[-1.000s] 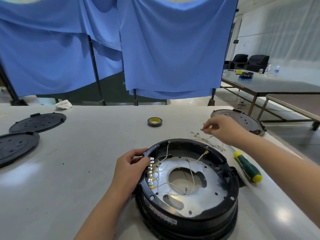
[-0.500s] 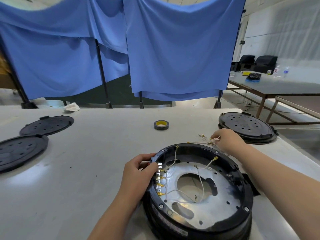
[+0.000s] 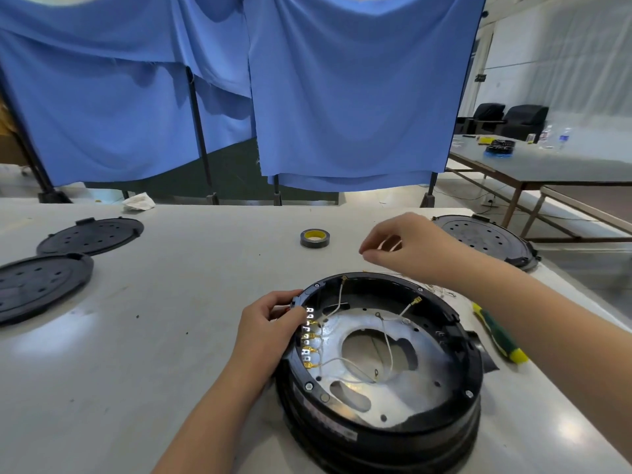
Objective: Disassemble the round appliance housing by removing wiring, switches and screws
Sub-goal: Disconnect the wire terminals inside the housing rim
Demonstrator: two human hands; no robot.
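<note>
The round black housing [image 3: 473,367] lies open side up on the table in front of me, with a silver metal plate [image 3: 410,391] inside. Thin white wires [image 3: 386,340] with yellow terminals run across the plate to a terminal row [image 3: 309,336] on the left inner wall. My left hand [image 3: 270,326] grips the housing's left rim beside that row. Raised above the table behind the housing, my right hand [image 3: 417,248] has curled, parted fingers and nothing visible in them. A small pile of loose wires [image 3: 441,290] lies just behind the rim.
A green and yellow screwdriver [image 3: 499,338] lies right of the housing. A tape roll [image 3: 314,238] sits mid-table. Two black round lids [image 3: 90,236] [image 3: 37,285] lie at the left, another lid [image 3: 485,242] at the back right near the table edge. Blue curtains hang behind.
My right hand was down at the loose wire pile behind the housing; now it is lifted and shifted left, away from the pile. The left hand stays on the rim.
</note>
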